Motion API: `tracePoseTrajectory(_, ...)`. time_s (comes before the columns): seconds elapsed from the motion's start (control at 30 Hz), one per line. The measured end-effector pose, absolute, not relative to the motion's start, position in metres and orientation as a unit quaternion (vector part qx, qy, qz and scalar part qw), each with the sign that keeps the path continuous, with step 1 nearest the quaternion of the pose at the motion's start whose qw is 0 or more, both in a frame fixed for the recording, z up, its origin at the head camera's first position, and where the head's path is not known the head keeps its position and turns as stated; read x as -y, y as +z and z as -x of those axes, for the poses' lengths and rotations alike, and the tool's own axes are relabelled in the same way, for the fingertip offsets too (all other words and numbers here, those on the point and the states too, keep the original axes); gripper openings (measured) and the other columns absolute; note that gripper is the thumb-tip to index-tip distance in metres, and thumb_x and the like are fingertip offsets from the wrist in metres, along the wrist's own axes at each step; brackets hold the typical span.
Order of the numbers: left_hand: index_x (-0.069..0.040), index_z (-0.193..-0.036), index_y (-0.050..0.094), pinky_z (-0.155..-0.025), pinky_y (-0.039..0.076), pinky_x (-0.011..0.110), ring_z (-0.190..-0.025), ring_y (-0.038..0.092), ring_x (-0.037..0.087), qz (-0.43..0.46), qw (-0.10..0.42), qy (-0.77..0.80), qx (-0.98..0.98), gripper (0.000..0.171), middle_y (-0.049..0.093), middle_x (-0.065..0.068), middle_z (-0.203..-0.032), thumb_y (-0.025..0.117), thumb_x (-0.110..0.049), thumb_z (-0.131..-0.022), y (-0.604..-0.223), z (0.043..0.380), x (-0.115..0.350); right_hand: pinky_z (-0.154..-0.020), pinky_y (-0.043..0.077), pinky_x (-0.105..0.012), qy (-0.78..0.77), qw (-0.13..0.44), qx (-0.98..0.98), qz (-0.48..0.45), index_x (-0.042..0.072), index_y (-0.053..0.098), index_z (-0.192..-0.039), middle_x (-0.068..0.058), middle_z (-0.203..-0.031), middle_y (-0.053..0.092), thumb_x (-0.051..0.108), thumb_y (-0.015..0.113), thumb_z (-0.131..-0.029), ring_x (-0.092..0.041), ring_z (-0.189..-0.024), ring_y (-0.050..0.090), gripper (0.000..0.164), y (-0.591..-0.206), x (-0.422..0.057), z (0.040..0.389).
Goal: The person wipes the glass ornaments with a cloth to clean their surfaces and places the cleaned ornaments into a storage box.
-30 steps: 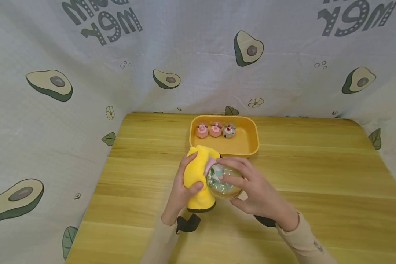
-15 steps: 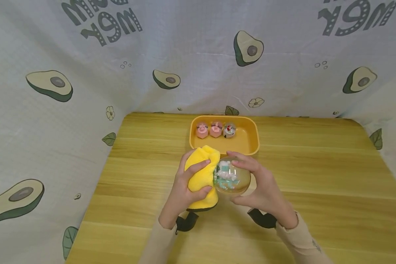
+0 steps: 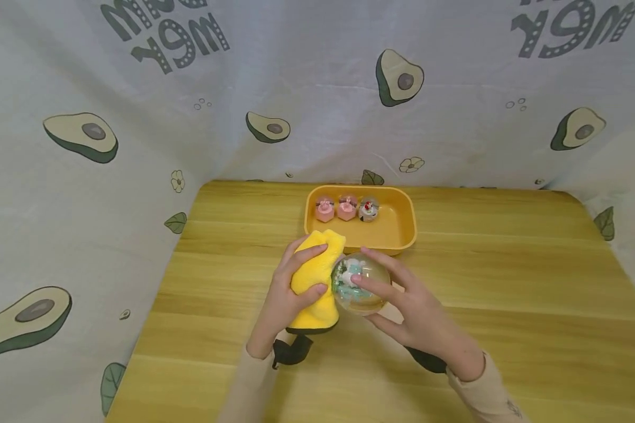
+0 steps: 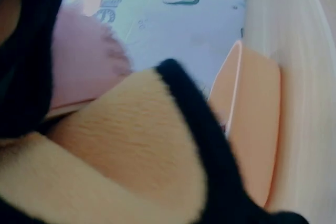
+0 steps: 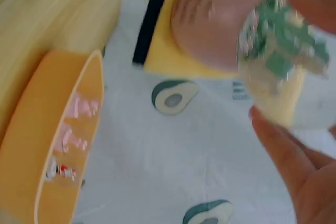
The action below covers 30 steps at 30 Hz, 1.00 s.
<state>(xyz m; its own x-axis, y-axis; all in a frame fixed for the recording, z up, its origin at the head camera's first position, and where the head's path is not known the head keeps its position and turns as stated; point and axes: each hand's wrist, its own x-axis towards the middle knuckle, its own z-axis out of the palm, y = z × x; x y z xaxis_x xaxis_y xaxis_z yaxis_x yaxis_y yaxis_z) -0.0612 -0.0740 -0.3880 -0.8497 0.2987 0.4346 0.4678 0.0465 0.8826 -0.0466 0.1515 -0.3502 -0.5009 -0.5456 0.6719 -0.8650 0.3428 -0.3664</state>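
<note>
My left hand [image 3: 288, 288] grips a folded yellow cloth [image 3: 313, 302] with dark edging, thumb and fingers pressing its front. A pinkish side of the cloth [image 5: 220, 24] shows in the right wrist view. My right hand [image 3: 420, 308] holds a clear round globe [image 3: 367, 299] with a teal, white and green miniature scene inside, fingers spread around its top and right, thumb beneath. The cloth lies right against the globe's left side in the head view. In the left wrist view the cloth [image 4: 142, 135] fills the lower middle, and the left fingers are hidden.
Just beyond the hands, a yellow tray [image 3: 397, 235] stands on the wooden table [image 3: 508, 282]. Along its back left sit two small pink globes [image 3: 325, 210] and a white and red one [image 3: 368, 210]. A white avocado-print curtain [image 3: 328, 117] hangs behind and at the sides.
Over the last half second, both hands, with cloth and globe, shift slightly left. The globe turns in my right hand, and a right finger now lies across its front again.
</note>
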Motion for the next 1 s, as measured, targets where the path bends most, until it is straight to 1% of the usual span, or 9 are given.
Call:
tracePoseTrajectory(0.1,-0.019,-0.126,0.051,-0.073,0.046,0.033,-0.102,0.046,0.023,0.273,0.049,-0.611,0.742,0.048,0.032,0.001,-0.136,0.063,-0.034,-0.082,-0.386,0.062,0.076,-0.095,0.037,-0.026,0.339,0.224,0.783,-0.471,0.009,0.056,-0.120,-0.023,-0.128,0.043,0.037,0.060,-0.082,-0.031,-0.115,0.044,0.047,-0.351,-0.158,0.050)
tracePoseTrajectory(0.2,-0.022,-0.127,0.050,-0.070,0.046,0.032,-0.105,0.045,0.021,0.283,0.058,-0.577,0.764,0.048,0.030,0.000,-0.138,0.059,-0.040,-0.083,-0.385,0.060,0.074,-0.092,0.040,-0.026,0.350,0.229,0.775,-0.474,0.005,0.057,-0.117,-0.024,-0.123,0.047,0.037,0.064,-0.079,-0.031,-0.110,0.047,0.051,-0.352,-0.162,0.053)
tracePoseTrajectory(0.4,-0.024,-0.125,0.051,-0.079,0.045,0.035,-0.116,0.038,0.024,0.297,0.131,-0.532,0.782,0.047,0.027,0.006,-0.139,0.061,-0.037,-0.081,-0.387,0.052,0.064,-0.083,0.045,-0.019,0.462,0.235,0.758,-0.395,-0.007,0.055,-0.112,-0.025,-0.112,0.053,0.034,0.076,-0.068,-0.023,-0.102,0.053,0.064,-0.347,-0.155,0.048)
tracePoseTrajectory(0.47,-0.024,-0.125,0.051,-0.080,0.045,0.036,-0.117,0.037,0.026,0.300,0.165,-0.520,0.782,0.048,0.026,0.009,-0.139,0.062,-0.037,-0.081,-0.389,0.051,0.060,-0.077,0.048,-0.019,0.510,0.227,0.750,-0.354,-0.011,0.054,-0.111,-0.025,-0.110,0.054,0.026,0.081,-0.063,-0.020,-0.101,0.054,0.067,-0.343,-0.150,0.044)
tracePoseTrajectory(0.6,-0.027,-0.122,0.051,-0.082,0.044,0.040,-0.118,0.036,0.032,0.303,0.243,-0.500,0.774,0.043,0.027,0.016,-0.137,0.061,-0.038,-0.081,-0.394,0.051,0.055,-0.068,0.050,-0.020,0.587,0.200,0.732,-0.283,-0.014,0.050,-0.114,-0.026,-0.110,0.053,-0.002,0.083,-0.052,-0.021,-0.101,0.054,0.071,-0.342,-0.141,0.036)
tracePoseTrajectory(0.67,-0.029,-0.122,0.050,-0.084,0.043,0.042,-0.118,0.036,0.034,0.306,0.254,-0.507,0.765,0.044,0.027,0.018,-0.137,0.061,-0.039,-0.081,-0.397,0.053,0.054,-0.066,0.051,-0.020,0.605,0.204,0.722,-0.267,-0.015,0.049,-0.114,-0.026,-0.111,0.052,-0.006,0.083,-0.050,-0.023,-0.102,0.053,0.074,-0.346,-0.139,0.035)
tracePoseTrajectory(0.73,-0.032,-0.125,0.046,-0.086,0.042,0.043,-0.120,0.034,0.035,0.311,0.238,-0.526,0.755,0.048,0.024,0.018,-0.139,0.061,-0.041,-0.081,-0.398,0.055,0.055,-0.066,0.050,-0.019,0.610,0.213,0.718,-0.259,-0.015,0.048,-0.115,-0.025,-0.111,0.052,-0.002,0.083,-0.053,-0.023,-0.102,0.053,0.072,-0.345,-0.137,0.033)
tracePoseTrajectory(0.83,-0.036,-0.130,0.041,-0.088,0.040,0.043,-0.122,0.031,0.032,0.315,0.176,-0.569,0.739,0.056,0.017,0.015,-0.144,0.063,-0.041,-0.080,-0.396,0.057,0.059,-0.066,0.050,-0.018,0.597,0.228,0.728,-0.250,-0.014,0.050,-0.114,-0.023,-0.108,0.054,0.011,0.083,-0.058,-0.020,-0.101,0.053,0.070,-0.341,-0.135,0.030)
tracePoseTrajectory(1.0,-0.032,-0.126,0.046,-0.089,0.038,0.041,-0.121,0.030,0.033,0.311,0.118,-0.626,0.705,0.064,0.017,0.018,-0.142,0.073,-0.009,-0.072,-0.380,0.055,0.062,-0.066,0.049,-0.017,0.535,0.250,0.759,-0.274,-0.013,0.049,-0.116,-0.026,-0.107,0.053,0.030,0.076,-0.069,-0.021,-0.100,0.053,0.069,-0.336,-0.133,0.029)
